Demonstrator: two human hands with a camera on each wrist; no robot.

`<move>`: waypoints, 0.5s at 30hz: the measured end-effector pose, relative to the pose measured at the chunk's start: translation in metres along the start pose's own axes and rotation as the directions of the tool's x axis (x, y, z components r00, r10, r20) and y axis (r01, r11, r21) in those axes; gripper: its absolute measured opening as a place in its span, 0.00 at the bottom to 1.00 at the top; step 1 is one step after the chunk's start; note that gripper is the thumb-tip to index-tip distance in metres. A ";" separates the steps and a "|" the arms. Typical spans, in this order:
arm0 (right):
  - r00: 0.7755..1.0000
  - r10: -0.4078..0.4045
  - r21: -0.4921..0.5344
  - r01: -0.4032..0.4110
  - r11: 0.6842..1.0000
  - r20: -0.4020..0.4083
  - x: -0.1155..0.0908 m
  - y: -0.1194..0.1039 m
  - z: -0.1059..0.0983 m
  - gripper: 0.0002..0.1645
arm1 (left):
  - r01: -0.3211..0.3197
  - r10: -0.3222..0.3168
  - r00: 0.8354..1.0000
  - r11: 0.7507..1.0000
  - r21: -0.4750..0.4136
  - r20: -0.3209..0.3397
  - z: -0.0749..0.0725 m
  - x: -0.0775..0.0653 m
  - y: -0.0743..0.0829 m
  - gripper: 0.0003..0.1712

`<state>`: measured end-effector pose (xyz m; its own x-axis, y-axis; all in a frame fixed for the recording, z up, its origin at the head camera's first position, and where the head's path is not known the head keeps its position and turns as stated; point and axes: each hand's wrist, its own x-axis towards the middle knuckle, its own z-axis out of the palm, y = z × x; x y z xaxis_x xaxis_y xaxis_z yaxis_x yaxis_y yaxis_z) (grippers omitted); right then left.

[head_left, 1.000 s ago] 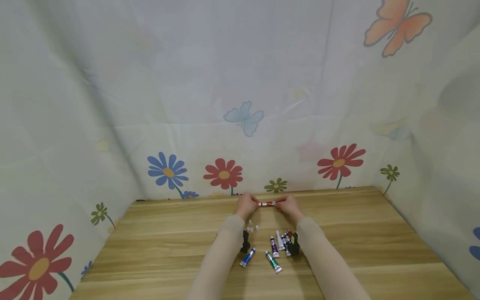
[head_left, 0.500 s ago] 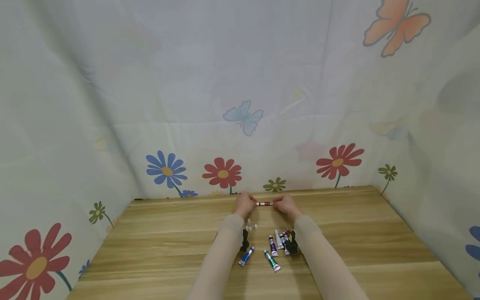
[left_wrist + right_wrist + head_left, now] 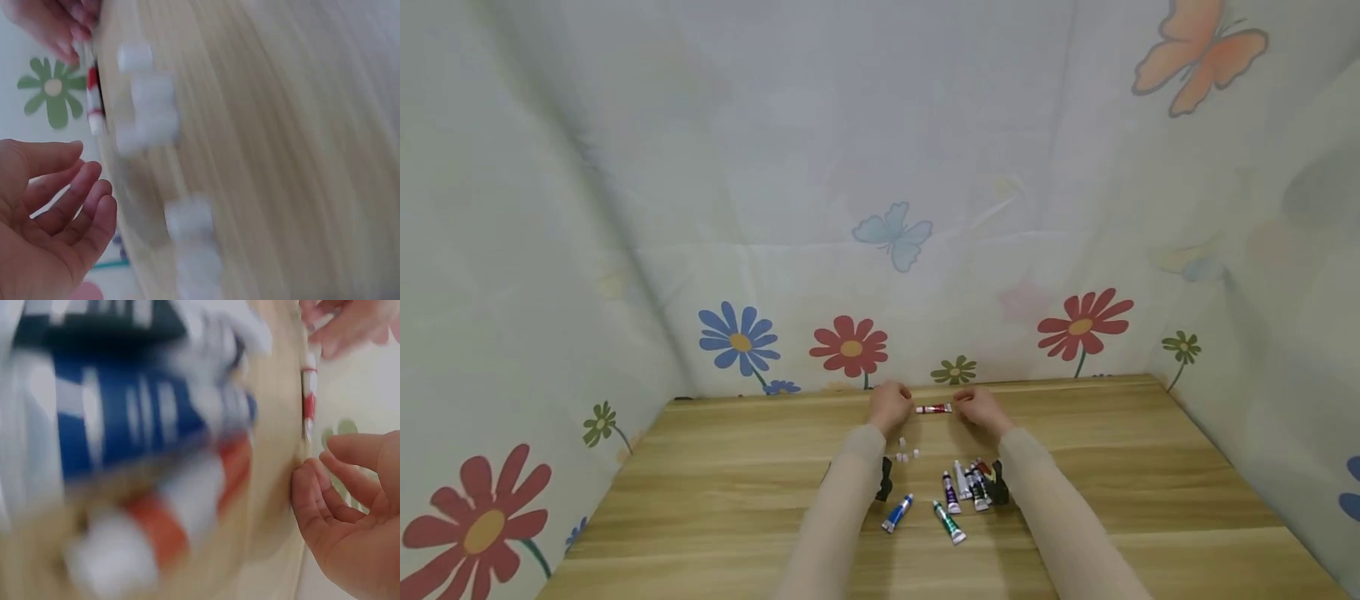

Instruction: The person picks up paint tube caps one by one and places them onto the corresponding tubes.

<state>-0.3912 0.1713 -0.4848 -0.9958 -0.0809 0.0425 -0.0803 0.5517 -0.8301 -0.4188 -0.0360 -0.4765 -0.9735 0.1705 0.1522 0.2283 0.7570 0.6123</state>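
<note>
A red-and-white paint tube [image 3: 934,409] lies crosswise near the table's back edge, between the two hands. My left hand [image 3: 890,405] is just off its capped left end; the left wrist view shows the loosely bent fingers [image 3: 94,206] apart from the tube, holding nothing. Beyond the crimped right end is my right hand [image 3: 981,408], whose thumb and fingers [image 3: 312,494] are also parted and hold nothing. Several small white caps or cylinders [image 3: 902,457] stand on the wood in front of the left hand.
Nearer on the wooden table [image 3: 737,517] lie a blue tube [image 3: 897,513], a green tube [image 3: 949,522] and a purple tube [image 3: 951,493]. Several more tubes cluster by the right wrist's black camera [image 3: 997,483]. A flowered curtain [image 3: 790,275] stands behind the table.
Both hands held the red paint tube's ends earlier; now they have let go and drawn slightly apart. The tube stays lying near the back edge.
</note>
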 end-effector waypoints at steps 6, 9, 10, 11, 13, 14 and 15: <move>0.997 -0.078 -0.012 0.078 0.997 0.001 0.001 0.035 -0.039 0.19 | 0.033 -0.032 0.999 0.997 0.075 -0.003 -0.033 -0.005 -0.029 0.14; 0.997 -0.064 -0.037 0.063 0.997 -0.034 -0.010 0.033 -0.055 0.19 | 0.064 -0.065 0.998 0.995 0.080 0.002 -0.052 -0.007 -0.046 0.14; 0.999 -0.019 -0.074 0.016 0.997 -0.037 -0.021 0.018 -0.061 0.19 | 0.067 -0.067 0.998 0.995 0.079 0.003 -0.058 -0.008 -0.050 0.15; 0.999 -0.011 -0.087 0.008 0.996 -0.039 -0.024 0.016 -0.064 0.19 | 0.069 -0.070 0.998 0.995 0.074 0.005 -0.063 -0.010 -0.054 0.15; 0.999 -0.031 -0.121 0.027 0.992 -0.034 -0.030 0.014 -0.070 0.19 | 0.066 -0.067 0.998 0.997 0.050 0.013 -0.071 -0.015 -0.058 0.14; 0.999 -0.047 -0.141 0.042 0.989 -0.028 -0.031 0.014 -0.072 0.18 | 0.057 -0.058 0.998 0.998 0.030 0.024 -0.075 -0.019 -0.059 0.14; 0.998 -0.067 -0.164 0.063 0.984 -0.016 -0.035 0.012 -0.073 0.18 | 0.045 -0.046 0.998 0.999 0.019 0.038 -0.077 -0.024 -0.060 0.14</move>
<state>-0.3608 0.2415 -0.4552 -0.9888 -0.1041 0.1070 -0.1492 0.6739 -0.7236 -0.4087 -0.1339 -0.4566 -0.9826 0.1599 0.0941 0.1840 0.7758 0.6035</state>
